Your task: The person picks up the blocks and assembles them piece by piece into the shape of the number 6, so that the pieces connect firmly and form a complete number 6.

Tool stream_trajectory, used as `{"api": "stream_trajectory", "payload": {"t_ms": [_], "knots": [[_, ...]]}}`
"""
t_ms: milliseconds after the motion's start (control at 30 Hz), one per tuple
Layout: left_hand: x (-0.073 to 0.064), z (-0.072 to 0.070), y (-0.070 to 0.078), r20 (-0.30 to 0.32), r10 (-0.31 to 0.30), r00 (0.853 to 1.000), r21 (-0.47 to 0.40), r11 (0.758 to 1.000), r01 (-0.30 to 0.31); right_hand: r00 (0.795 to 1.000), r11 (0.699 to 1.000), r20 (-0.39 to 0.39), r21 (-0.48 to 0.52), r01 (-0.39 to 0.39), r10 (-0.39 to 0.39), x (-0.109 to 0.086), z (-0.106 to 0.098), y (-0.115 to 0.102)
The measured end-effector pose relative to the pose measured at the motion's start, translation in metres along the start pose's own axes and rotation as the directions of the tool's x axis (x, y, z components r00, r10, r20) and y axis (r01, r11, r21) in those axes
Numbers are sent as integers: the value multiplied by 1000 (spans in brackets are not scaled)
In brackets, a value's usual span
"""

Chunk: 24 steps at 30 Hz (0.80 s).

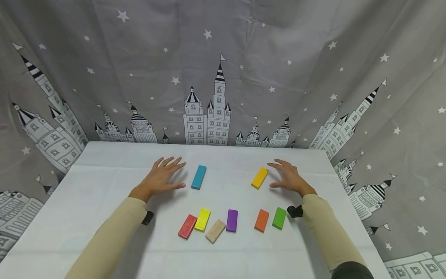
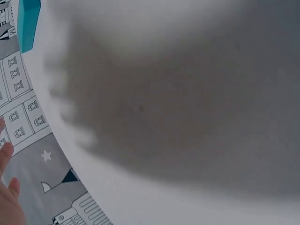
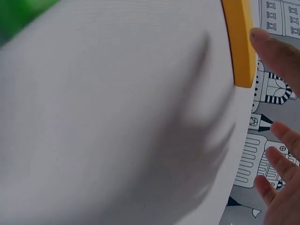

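My left hand (image 1: 163, 179) hovers with spread fingers just left of a blue block (image 1: 199, 177); it holds nothing. To the right, my right hand (image 1: 287, 178) has its fingers spread beside an orange-yellow block (image 1: 259, 178), also holding nothing. In the right wrist view the thumb overlaps the edge of that orange-yellow block (image 3: 240, 42). The left wrist view shows part of the blue block (image 2: 28, 23) at its upper left corner. Nearer to me lie red (image 1: 187, 226), bright yellow (image 1: 202, 220), plain wooden (image 1: 215, 231), purple (image 1: 232, 221), orange (image 1: 261, 221) and green (image 1: 279, 218) blocks.
A white cloth (image 1: 237, 255) covers the table. Behind it and at both sides hangs a grey curtain (image 1: 240, 38) printed with castles and stars. The red and bright yellow blocks lie close together. Dark wrist mounts (image 1: 295, 211) sit under the sleeves.
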<state>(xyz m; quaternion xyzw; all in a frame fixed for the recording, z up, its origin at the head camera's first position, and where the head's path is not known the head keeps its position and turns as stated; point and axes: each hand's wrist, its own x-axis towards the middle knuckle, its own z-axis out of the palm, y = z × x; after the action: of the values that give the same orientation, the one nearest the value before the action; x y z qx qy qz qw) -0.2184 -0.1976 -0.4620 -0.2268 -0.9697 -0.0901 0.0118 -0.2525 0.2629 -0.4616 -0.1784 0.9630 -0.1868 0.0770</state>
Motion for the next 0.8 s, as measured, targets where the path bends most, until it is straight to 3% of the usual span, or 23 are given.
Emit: {"api": "stream_trajectory", "payload": {"t_ms": [367, 800], "knots": [[12, 8, 13, 61, 19, 998, -68, 998, -15, 994, 989, 93, 138, 48, -61, 22, 3, -6], [25, 11, 29, 175, 19, 984, -51, 999, -10, 977, 978, 208, 206, 5, -49, 39, 6, -16]]}}
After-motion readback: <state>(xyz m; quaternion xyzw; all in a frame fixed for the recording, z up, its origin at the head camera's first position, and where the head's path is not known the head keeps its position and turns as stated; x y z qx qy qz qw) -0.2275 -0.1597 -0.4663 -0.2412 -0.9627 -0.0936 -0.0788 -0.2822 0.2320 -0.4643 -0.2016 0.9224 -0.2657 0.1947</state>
